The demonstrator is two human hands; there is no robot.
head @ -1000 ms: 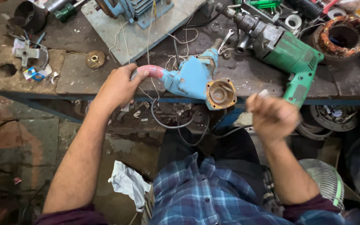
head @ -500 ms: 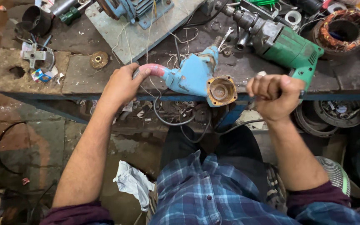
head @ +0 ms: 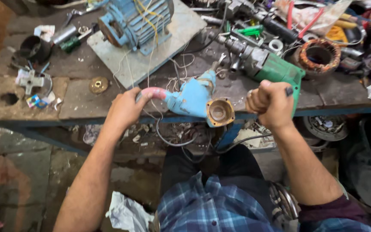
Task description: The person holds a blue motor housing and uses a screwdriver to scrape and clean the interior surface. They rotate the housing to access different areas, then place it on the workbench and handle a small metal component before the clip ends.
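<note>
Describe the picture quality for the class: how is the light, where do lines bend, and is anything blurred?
Head view: soft, even light, no hard shadows or strong glare. The wide lens bows the workbench edge, and the frame corners look stretched. The left hand, the blue tool housing and the right hand are fairly sharp; the clutter at the top right is too crowded and small to tell apart.

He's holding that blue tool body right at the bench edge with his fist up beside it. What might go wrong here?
The blue tool housing hangs partly over the bench edge, steadied only by the left hand on its pink handle, so it could tip off. Loose white wires trail beneath it and might snag. The right hand is clenched close to the open round end, so a slip could hurt the knuckles.
</note>
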